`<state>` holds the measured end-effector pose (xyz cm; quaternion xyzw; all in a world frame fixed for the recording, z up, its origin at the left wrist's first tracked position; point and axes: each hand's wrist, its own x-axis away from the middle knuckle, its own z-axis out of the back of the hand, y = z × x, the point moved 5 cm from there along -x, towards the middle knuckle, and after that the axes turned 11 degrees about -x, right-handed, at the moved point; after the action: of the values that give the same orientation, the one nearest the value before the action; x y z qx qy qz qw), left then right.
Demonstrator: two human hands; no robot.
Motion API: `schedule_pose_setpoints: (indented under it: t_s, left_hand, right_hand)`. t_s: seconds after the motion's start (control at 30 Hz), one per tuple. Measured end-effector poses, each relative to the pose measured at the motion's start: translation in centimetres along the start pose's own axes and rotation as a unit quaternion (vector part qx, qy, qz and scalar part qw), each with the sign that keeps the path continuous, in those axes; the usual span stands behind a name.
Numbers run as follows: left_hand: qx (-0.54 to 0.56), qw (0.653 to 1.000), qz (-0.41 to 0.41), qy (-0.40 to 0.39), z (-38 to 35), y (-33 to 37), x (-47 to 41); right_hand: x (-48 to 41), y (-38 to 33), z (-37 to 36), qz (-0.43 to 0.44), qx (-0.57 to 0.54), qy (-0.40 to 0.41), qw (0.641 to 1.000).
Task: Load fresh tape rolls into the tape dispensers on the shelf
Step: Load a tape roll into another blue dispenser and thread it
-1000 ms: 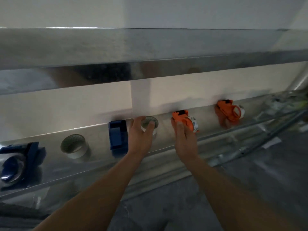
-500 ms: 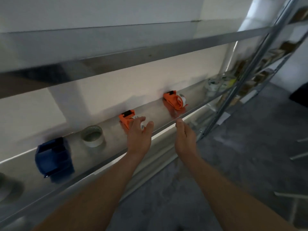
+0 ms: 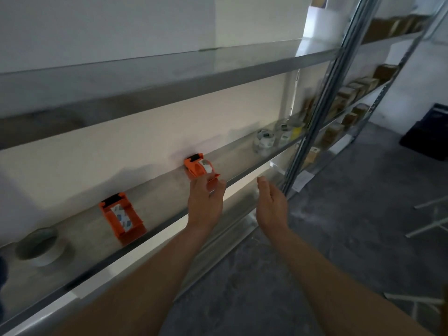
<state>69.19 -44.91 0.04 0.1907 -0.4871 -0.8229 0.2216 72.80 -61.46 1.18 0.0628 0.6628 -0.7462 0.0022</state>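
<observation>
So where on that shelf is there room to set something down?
Bare shelf lies between the near dispenser and the far dispenser, and between the far one and the wrapped rolls. It is crowded by the post, where rolls cluster.

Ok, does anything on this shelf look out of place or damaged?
Nothing stands out. The near dispenser and the far dispenser both sit on the shelf, each holding tape; a loose roll lies flat at the left. Blur hides small damage.

Roll left of dispenser, on shelf
</observation>
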Motion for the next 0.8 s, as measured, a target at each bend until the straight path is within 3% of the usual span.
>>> schedule_pose_setpoints:
  t_s: [0.3, 0.8]
  left_hand:
    - [-0.004, 1.0, -0.007, -0.028, -9.1, 3.3, -4.9]
    - [-0.025, 0.997, -0.02, -0.074, -20.1, 5.2, -20.5]
  right_hand:
    - [-8.9, 2.0, 4.2, -0.009, 0.01, 0.017, 1.0]
    - [-27.0, 5.9, 3.5, -0.019, 0.097, 0.017, 0.995]
